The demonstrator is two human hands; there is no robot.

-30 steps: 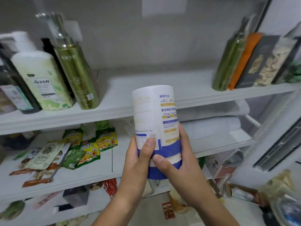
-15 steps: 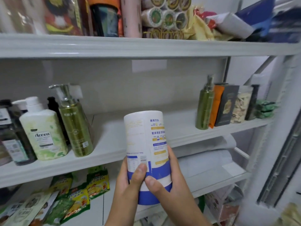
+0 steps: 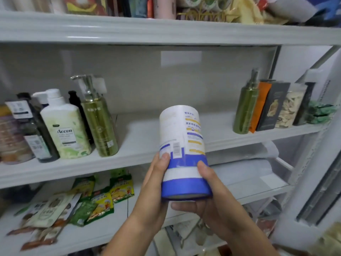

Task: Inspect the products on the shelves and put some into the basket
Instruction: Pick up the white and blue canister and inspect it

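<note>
A white and blue cylindrical canister [image 3: 181,143] with printed text and a barcode is held up in front of the middle shelf [image 3: 140,150], tilted slightly with its top away from me. My left hand [image 3: 154,189] grips its lower left side, thumb up by the barcode. My right hand [image 3: 208,198] cups the blue base from the right and underneath, thumb on the blue band. No basket is in view.
Pump bottles stand on the middle shelf at left, among them a white Aceen bottle [image 3: 65,126] and a green-gold one [image 3: 98,122]. A green bottle [image 3: 245,109] and boxes [image 3: 275,108] stand at right. Snack packets [image 3: 103,198] lie on the lower shelf. The top shelf [image 3: 166,32] is crowded with goods.
The view has risen from the lower shelves to the top shelf. The canister has tipped further away and my right hand has slid down under its base.
</note>
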